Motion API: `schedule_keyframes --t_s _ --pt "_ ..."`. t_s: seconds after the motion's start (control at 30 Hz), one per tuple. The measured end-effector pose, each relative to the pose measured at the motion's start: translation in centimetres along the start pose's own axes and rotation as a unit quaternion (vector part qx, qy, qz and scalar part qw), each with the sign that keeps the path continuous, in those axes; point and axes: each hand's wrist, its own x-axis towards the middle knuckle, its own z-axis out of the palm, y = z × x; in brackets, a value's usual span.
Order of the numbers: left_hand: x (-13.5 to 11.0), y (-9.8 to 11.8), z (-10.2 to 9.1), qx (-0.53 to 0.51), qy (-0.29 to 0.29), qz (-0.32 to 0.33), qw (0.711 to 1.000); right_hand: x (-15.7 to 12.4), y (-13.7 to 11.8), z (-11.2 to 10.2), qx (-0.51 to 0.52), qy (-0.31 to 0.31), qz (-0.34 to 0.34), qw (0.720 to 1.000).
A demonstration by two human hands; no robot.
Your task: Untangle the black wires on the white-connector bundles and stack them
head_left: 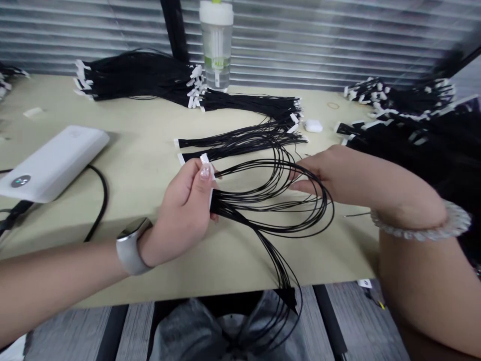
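Observation:
My left hand [184,210] grips a white connector [207,168] with a bundle of thin black wires [278,200] fanning out of it to the right. The wires loop across the table and some hang over its front edge toward my lap. My right hand [330,173] reaches in from the right, its fingers among the looped wires; I cannot see how firmly they hold them. A silver band sits on my left wrist and a beaded bracelet on my right.
Finished black wire bundles [240,140] lie just beyond my hands, with bigger piles at the back left [139,77] and right [406,108]. A clear water bottle [216,45] stands at the back. A white power bank [52,163] with a black cable lies left. A small white case [313,126] sits near the middle.

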Motion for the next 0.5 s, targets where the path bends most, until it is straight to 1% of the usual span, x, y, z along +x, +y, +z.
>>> schedule_keyframes --t_s 0.07,0.1,0.17,0.2,0.23,0.3,0.37,0.4,0.43,0.47,0.5 --pt "0.0 0.0 0.1 -0.004 0.001 -0.004 1.0 -0.3 -0.1 -0.5 -0.062 -0.017 -0.002 0.998" --pt "0.0 0.0 0.1 -0.007 0.001 -0.005 1.0 -0.5 -0.2 -0.9 -0.073 0.004 0.0 0.997" --pt "0.1 0.0 0.2 -0.008 -0.001 -0.007 1.0 -1.1 -0.3 -1.5 -0.046 0.101 0.019 0.994" --pt "0.1 0.0 0.2 -0.008 -0.001 -0.006 1.0 -1.3 -0.4 -1.6 -0.023 0.161 0.034 0.986" --pt "0.2 0.0 0.2 -0.007 -0.002 -0.006 1.0 -1.3 -0.4 -1.6 0.006 0.227 0.05 0.973" --pt "0.2 0.0 0.1 -0.005 -0.004 -0.005 1.0 -1.2 -0.4 -1.4 0.078 0.355 0.066 0.929" --pt "0.2 0.0 0.1 -0.005 -0.007 -0.006 1.0 -0.7 -0.3 -1.1 0.175 0.461 0.035 0.869" --pt "0.2 0.1 0.0 -0.006 -0.008 -0.006 1.0 -0.4 -0.3 -1.0 0.233 0.491 0.008 0.839" --pt "0.2 0.1 0.0 -0.007 -0.008 -0.007 1.0 -0.2 -0.2 -1.1 0.297 0.506 -0.014 0.81" --pt "0.2 0.1 0.0 -0.009 -0.009 -0.008 1.0 0.0 -0.1 -1.4 0.36 0.509 -0.025 0.782" --pt "0.2 0.1 0.0 -0.01 -0.009 -0.008 1.0 0.1 0.0 -1.8 0.414 0.504 -0.021 0.757"
